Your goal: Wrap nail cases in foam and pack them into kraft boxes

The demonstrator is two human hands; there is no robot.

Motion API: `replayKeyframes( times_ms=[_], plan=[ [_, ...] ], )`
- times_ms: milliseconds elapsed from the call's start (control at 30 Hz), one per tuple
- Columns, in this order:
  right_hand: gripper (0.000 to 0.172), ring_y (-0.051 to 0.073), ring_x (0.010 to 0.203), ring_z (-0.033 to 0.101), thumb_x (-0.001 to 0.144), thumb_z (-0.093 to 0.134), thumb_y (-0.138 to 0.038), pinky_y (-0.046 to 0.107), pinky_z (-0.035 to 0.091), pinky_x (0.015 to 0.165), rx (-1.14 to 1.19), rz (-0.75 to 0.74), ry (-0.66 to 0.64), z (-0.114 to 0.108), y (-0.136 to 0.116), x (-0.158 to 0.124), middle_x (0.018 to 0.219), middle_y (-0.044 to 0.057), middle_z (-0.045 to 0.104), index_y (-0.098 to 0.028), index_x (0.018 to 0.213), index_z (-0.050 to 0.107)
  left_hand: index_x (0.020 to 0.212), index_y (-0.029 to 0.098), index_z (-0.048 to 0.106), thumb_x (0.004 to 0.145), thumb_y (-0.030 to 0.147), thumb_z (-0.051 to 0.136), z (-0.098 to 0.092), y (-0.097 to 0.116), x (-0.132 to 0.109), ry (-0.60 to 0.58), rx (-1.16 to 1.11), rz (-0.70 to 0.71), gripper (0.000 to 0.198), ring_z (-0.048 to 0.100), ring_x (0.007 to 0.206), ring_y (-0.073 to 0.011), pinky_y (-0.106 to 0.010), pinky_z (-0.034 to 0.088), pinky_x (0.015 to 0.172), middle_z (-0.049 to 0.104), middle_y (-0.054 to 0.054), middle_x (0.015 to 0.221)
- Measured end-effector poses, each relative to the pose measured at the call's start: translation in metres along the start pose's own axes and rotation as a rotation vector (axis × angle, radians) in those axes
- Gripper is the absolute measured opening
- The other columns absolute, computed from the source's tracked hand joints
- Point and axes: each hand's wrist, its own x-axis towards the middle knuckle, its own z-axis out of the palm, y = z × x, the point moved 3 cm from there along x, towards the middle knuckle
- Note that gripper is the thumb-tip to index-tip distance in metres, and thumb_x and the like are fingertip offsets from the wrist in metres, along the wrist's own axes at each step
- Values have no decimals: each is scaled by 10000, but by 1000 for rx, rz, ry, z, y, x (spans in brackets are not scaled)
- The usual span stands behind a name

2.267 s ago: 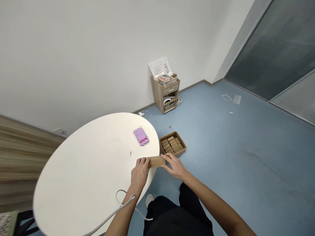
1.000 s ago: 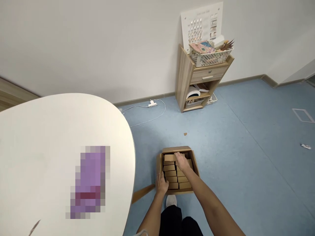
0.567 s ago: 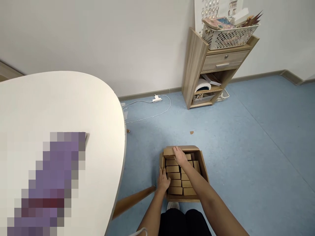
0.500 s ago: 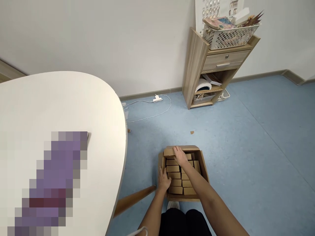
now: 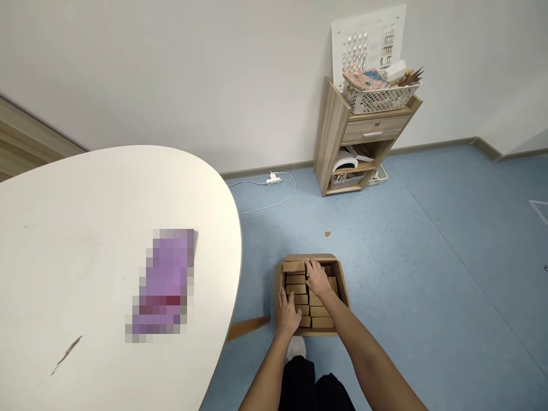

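An open carton (image 5: pixel 344 283) sits on the blue floor (image 5: pixel 406 274), right of the tabletop (image 5: pixel 107 228), with small brown boxes (image 5: pixel 296 289) packed in rows inside it. One box (image 5: pixel 294 267) lies in its far left corner, along the far wall and above the row next to it.

The right hand (image 5: pixel 317 277) reaches in from the near right, its fingertips at the right end of that corner box; whether its grip is clamped on the box, I cannot tell. The left hand (image 5: pixel 289 315) is at the carton's left side, near the front, fingers spread and thumb apart over the left row, its grip on nothing.

A white shoe (image 5: pixel 296 347) and dark trousers (image 5: pixel 297 382) show just near of the carton, and a wooden table leg (image 5: pixel 248 327) slants toward it from the left. On the tabletop lie a blurred purple thing (image 5: pixel 166 277) and, farther left and nearer, a dark mark (image 5: pixel 66 355).

Beyond the carton are a brown scrap (image 5: pixel 327 233) and, farther left, a white cable (image 5: pixel 274 204). At the far wall stands a wooden cabinet (image 5: pixel 327 137), bearing a white basket (image 5: pixel 381 101) and a leaning board (image 5: pixel 368 40).
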Motion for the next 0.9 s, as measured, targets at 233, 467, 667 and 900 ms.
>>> replayKeyframes(
  times_ms=[233, 467, 667, 900],
  plan=[
    [658, 280, 1324, 404, 786, 518, -92, 410, 387, 1068, -12, 19, 0, -88, -27, -98, 1448, 170, 430, -139, 1425, 371, 1429, 170, 403, 800, 139, 461, -70, 54, -125, 168, -55, 244, 632, 84, 1487, -282, -504, 201, 1192, 148, -84, 1618],
    [487, 287, 1232, 508, 833, 471, -124, 428, 449, 1030, 101, -124, 13, -198, -116, -193, 1315, 151, 542, -171, 1317, 503, 1311, 288, 572, 928, 245, 261, -187, 48, -301, 303, -184, 310, 495, 461, 1323, -245, -435, 398, 1123, 552, -41, 1380],
    [444, 278, 1254, 503, 883, 411, -185, 465, 446, 1047, 198, -353, 61, -264, -234, -230, 1338, 117, 532, -221, 1317, 498, 1318, 292, 557, 924, 262, 287, -249, -45, -397, 567, -110, 40, 478, 408, 1360, -262, -440, 354, 1140, 535, -47, 1396],
    [432, 264, 1238, 530, 868, 412, -198, 397, 462, 1034, 177, -603, -120, -251, -361, -267, 1326, 113, 556, -222, 1274, 556, 1408, 199, 470, 904, 351, 358, -254, -159, -468, 483, -106, -350, 538, 293, 1433, -306, -517, 218, 1167, 364, -105, 1538]
  ],
)
